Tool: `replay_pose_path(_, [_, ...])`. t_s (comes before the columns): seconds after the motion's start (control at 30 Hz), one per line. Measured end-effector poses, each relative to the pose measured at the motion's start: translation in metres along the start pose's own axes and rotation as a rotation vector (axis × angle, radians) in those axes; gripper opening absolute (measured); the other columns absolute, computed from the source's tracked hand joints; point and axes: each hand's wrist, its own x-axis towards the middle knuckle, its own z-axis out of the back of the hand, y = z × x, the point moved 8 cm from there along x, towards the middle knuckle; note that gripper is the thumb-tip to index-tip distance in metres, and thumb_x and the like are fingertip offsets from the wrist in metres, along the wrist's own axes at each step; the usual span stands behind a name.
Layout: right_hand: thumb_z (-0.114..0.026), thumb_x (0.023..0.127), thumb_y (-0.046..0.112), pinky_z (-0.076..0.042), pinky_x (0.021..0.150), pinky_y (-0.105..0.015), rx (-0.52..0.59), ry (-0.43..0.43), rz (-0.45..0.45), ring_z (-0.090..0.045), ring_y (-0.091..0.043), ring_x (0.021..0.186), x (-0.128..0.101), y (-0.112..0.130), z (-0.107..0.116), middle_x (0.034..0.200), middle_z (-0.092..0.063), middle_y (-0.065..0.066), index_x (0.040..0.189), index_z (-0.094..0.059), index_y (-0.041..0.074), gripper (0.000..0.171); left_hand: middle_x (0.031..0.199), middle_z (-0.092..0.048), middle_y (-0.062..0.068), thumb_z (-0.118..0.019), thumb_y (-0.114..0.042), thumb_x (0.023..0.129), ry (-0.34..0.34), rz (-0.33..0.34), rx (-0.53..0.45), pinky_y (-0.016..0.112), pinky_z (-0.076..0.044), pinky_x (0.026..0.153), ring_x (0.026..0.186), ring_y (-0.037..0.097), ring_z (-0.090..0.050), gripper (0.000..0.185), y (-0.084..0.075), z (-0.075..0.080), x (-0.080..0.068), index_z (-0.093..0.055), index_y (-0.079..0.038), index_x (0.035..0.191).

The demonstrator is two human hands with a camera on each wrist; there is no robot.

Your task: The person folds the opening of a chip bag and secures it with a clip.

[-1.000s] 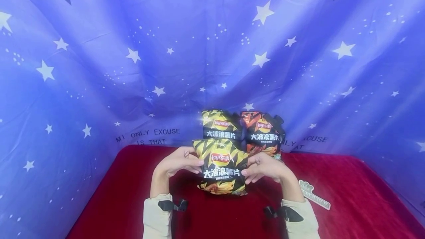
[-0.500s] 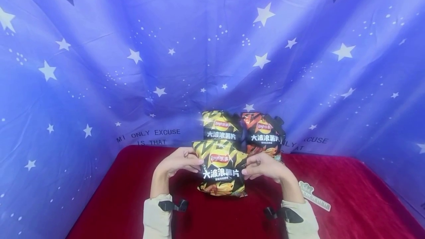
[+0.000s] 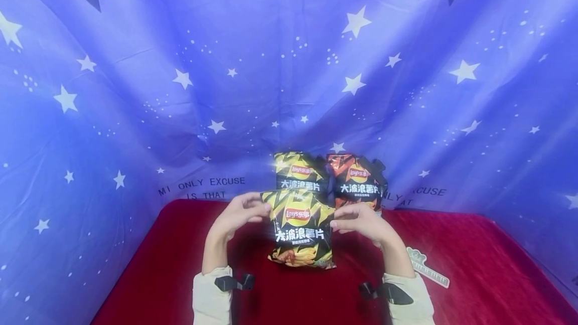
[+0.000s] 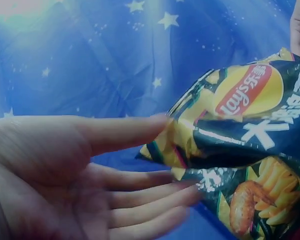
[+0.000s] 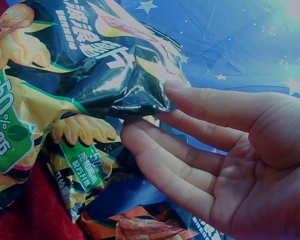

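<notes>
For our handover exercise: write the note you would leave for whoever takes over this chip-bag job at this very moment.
Left hand: pinches the upper left edge of the front yellow chip bag.
Right hand: pinches its upper right edge.
The bag stands upright on the red table, held between both hands.
Behind it, against the star backdrop: a second yellow bag and an orange bag, side by side.
Done: two bags stand at the back.
Left: probably to settle and release the front bag.
</notes>
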Motion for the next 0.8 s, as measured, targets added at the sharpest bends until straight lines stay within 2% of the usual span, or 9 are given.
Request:
replay_pose_path(0.13, [-0.074, 0.09, 0.005, -0.061, 0.084, -0.048, -0.005, -0.004, 0.01, -0.076, -0.016, 0.084, -0.001, 0.001, 0.0, 0.105, -0.073, -0.021, 0.111, -0.067, -0.017, 0.031, 0.129, -0.066, 0.024, -0.069, -0.009, 0.095, -0.297, -0.166, 0.019, 0.048, -0.05, 0.109, 0.119, 0.033, -0.065, 0.043, -0.027, 0.014, -0.007, -0.059, 0.002, 0.136])
replay_pose_path(0.17, [-0.074, 0.09, 0.005, -0.061, 0.085, -0.049, -0.004, -0.005, 0.008, -0.076, -0.016, 0.084, -0.001, 0.001, 0.0, 0.103, -0.073, -0.02, 0.11, -0.067, -0.017, 0.031, 0.13, -0.067, 0.023, -0.069, -0.007, 0.095, -0.348, -0.209, 0.031, 0.048, -0.049, 0.11, 0.121, 0.034, -0.064, 0.04, -0.035, 0.014, -0.01, -0.061, 0.001, 0.133])
replay_pose_path(0.23, [-0.074, 0.09, 0.005, -0.062, 0.084, -0.047, -0.01, -0.006, 0.012, -0.076, -0.016, 0.083, -0.001, 0.003, 0.0, 0.102, -0.074, -0.019, 0.11, -0.068, -0.017, 0.031, 0.129, -0.068, 0.021, -0.071, -0.006, 0.093, -0.409, -0.279, 0.074, 0.049, -0.047, 0.112, 0.124, 0.034, -0.063, 0.038, -0.048, 0.009, -0.015, -0.065, 0.0, 0.13])
replay_pose_path(0.4, [-0.074, 0.089, 0.005, -0.062, 0.082, -0.046, -0.024, 0.003, 0.03, -0.076, -0.022, 0.083, -0.001, 0.007, 0.0, 0.1, -0.073, -0.025, 0.108, -0.069, -0.016, 0.029, 0.124, -0.072, 0.009, -0.078, -0.014, 0.088, -0.42, -0.367, 0.29, 0.05, -0.048, 0.109, 0.12, 0.029, -0.065, 0.035, -0.068, -0.022, -0.017, -0.072, -0.011, 0.122])
replay_pose_path(0.53, [-0.074, 0.09, 0.004, -0.062, 0.081, -0.047, -0.019, 0.016, 0.039, -0.076, -0.02, 0.081, -0.001, 0.008, 0.0, 0.1, -0.073, -0.026, 0.107, -0.069, -0.017, 0.027, 0.12, -0.073, 0.006, -0.081, -0.023, 0.086, -0.392, -0.412, 0.49, 0.054, -0.038, 0.117, 0.115, 0.027, -0.066, 0.038, -0.073, -0.049, -0.013, -0.072, -0.014, 0.121])
replay_pose_path(0.63, [-0.074, 0.09, 0.004, -0.062, 0.082, -0.049, -0.013, 0.025, 0.041, -0.076, -0.017, 0.08, -0.001, 0.008, -0.001, 0.101, -0.072, -0.026, 0.108, -0.069, -0.017, 0.028, 0.119, -0.075, 0.005, -0.082, -0.027, 0.084, -0.379, -0.449, 0.627, 0.06, -0.028, 0.121, 0.116, 0.026, -0.066, 0.041, -0.075, -0.064, -0.011, -0.072, -0.013, 0.121])
replay_pose_path(0.7, [-0.074, 0.089, 0.004, -0.063, 0.08, -0.046, -0.016, 0.03, 0.051, -0.075, -0.015, 0.079, -0.001, 0.008, -0.002, 0.1, -0.072, -0.026, 0.109, -0.069, -0.016, 0.028, 0.118, -0.076, 0.004, -0.083, -0.029, 0.083, -0.368, -0.461, 0.681, 0.063, -0.026, 0.12, 0.117, 0.027, -0.066, 0.042, -0.075, -0.071, -0.01, -0.073, -0.013, 0.121])
replay_pose_path(0.8, [-0.075, 0.089, 0.004, -0.063, 0.078, -0.042, -0.034, 0.033, 0.063, -0.074, -0.012, 0.078, -0.002, 0.009, -0.002, 0.099, -0.072, -0.025, 0.109, -0.07, -0.015, 0.028, 0.116, -0.077, 0.003, -0.084, -0.031, 0.083, -0.354, -0.454, 0.707, 0.064, -0.024, 0.12, 0.117, 0.028, -0.066, 0.042, -0.075, -0.076, -0.01, -0.074, -0.013, 0.119])
